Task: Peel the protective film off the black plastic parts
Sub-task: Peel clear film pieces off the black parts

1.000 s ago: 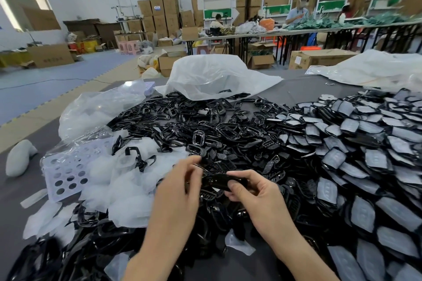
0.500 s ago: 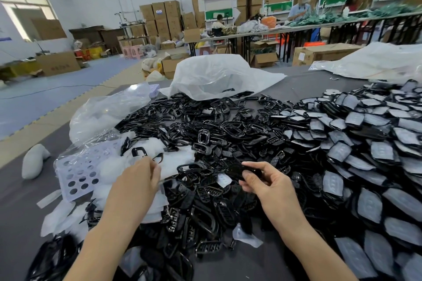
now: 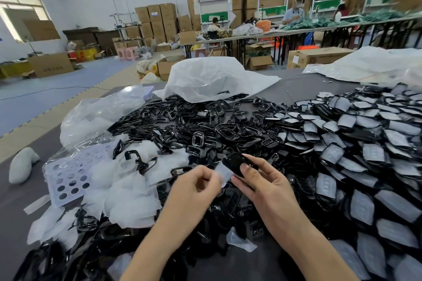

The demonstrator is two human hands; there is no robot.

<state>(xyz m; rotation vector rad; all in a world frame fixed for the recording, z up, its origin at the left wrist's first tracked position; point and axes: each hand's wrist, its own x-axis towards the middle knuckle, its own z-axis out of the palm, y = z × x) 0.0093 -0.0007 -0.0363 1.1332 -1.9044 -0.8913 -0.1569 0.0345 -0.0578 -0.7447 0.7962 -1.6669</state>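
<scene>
My right hand [image 3: 262, 186] grips a small black plastic part [image 3: 235, 162] between thumb and fingers, a little above the heap. A strip of clear protective film [image 3: 222, 172] hangs off its left end, and my left hand [image 3: 196, 186] pinches that strip. To the right lies a big pile of black parts with grey film on them [image 3: 356, 150]. Straight ahead is a pile of bare black parts and frames [image 3: 201, 130]. Peeled white films [image 3: 127, 191] are heaped at the left.
A pale perforated sheet [image 3: 68, 178] lies under the films at the left. Clear plastic bags [image 3: 214, 80] sit at the back of the grey table [image 3: 20, 217]. Further off are cardboard boxes, long tables and seated people.
My left hand has come back from the film heap on the left to the part and now pinches its film. My right hand has lifted the part and turned it.
</scene>
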